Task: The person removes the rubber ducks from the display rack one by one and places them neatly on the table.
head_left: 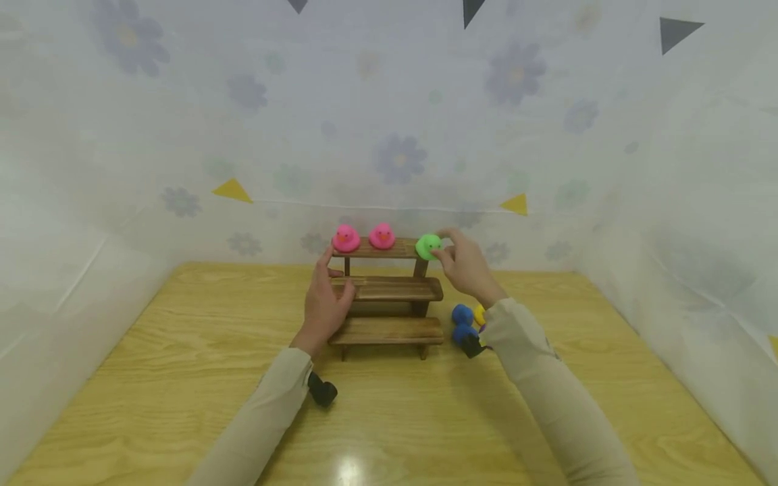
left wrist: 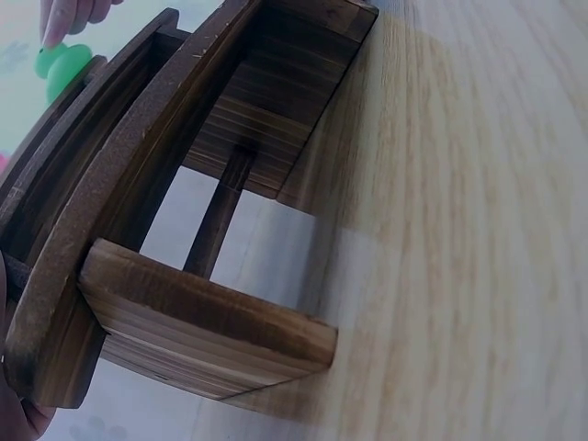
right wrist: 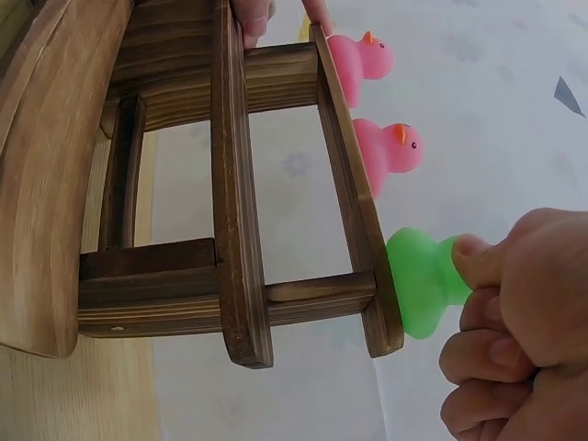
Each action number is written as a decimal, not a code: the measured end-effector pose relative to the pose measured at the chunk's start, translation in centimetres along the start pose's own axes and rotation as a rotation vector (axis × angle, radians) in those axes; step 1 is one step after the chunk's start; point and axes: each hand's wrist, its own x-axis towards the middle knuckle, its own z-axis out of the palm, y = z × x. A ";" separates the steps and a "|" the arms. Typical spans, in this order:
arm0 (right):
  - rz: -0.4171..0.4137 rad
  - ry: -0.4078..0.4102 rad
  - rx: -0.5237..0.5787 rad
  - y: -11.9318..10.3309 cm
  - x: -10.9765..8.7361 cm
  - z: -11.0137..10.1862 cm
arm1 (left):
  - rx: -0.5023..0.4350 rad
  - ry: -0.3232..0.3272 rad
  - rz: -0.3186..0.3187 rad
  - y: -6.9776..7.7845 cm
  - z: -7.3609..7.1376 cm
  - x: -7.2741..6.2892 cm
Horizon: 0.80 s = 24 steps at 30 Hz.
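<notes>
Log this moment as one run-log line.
Right hand: pinches green duck, right end of top shelf | Left hand: holds wooden stand | Pink ducks: two, top shelf

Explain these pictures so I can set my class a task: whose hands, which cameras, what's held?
There is no machine: these are one person's bare hands. The wide picture comes from a camera on the head; the others come from cameras on the left and right wrists. On the table stands a three-step wooden stand with two pink ducks on its top step. The right hand pinches a green duck at that step's right end; the left hand touches the stand's left side. Something blue and something yellow lie to its right, partly hidden.
</notes>
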 end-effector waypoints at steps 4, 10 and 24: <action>-0.009 -0.013 0.013 0.1 -0.5 -0.1 | -0.003 -0.003 -0.006 0.1 0.0 -0.1; -0.025 -0.005 0.011 0.2 -0.7 -0.2 | 0.003 0.015 0.023 0.0 0.0 -0.1; -0.037 0.017 -0.019 0.3 -1.8 -0.4 | 0.005 -0.006 0.011 -0.2 0.0 0.0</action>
